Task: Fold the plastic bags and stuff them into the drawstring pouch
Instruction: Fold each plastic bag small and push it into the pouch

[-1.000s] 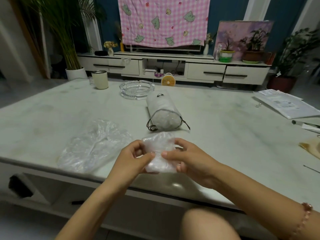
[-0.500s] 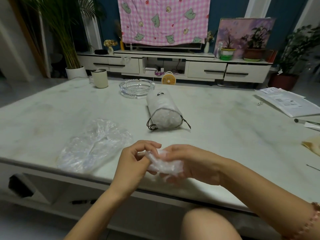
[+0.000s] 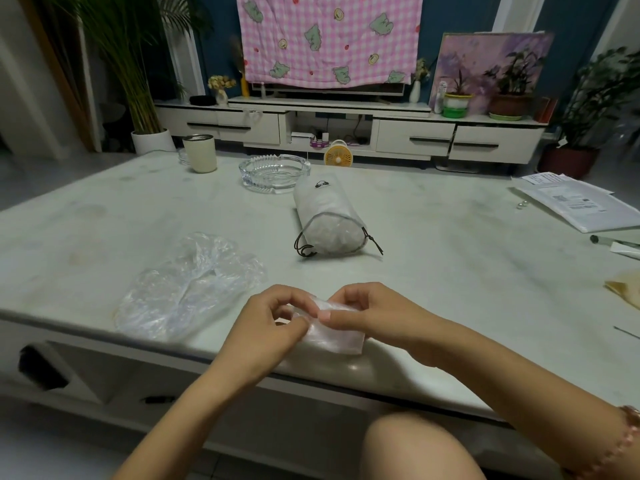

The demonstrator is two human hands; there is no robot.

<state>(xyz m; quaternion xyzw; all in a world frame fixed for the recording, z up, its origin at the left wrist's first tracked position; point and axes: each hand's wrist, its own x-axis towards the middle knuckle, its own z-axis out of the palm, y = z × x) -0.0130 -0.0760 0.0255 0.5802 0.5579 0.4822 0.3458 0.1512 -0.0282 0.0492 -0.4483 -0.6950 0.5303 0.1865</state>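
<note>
At the near edge of the pale tabletop, the fingers of the left hand and right hand pinch the folded plastic bag, while the drawstring pouch lies straight ahead, lengthwise away, mouth facing them.

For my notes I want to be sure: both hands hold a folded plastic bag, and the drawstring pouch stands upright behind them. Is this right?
Not quite: in the head view the drawstring pouch lies on its side, not upright. The left hand and right hand do hold a folded plastic bag.
</note>
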